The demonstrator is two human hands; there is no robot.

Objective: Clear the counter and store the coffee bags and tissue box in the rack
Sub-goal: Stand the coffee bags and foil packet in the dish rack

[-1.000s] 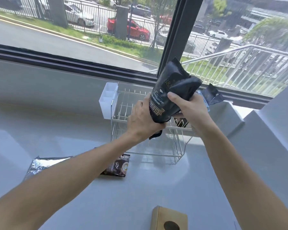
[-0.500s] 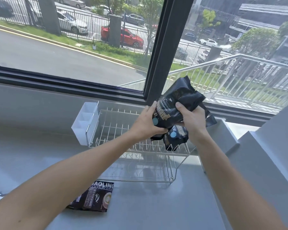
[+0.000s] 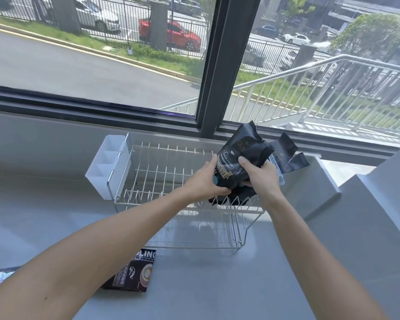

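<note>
Two hands grip one black coffee bag [image 3: 240,162] over the rack's [image 3: 162,172] right end: left hand [image 3: 206,181] underneath, right hand [image 3: 259,174] clenched beside it. The bag stands tilted, its bottom just above the rack's wires.

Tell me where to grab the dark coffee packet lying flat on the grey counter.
Take the dark flat coffee packet by its right-hand edge, coming from above: it lies flat on the grey counter, and the left forearm covers its left part.
</note>
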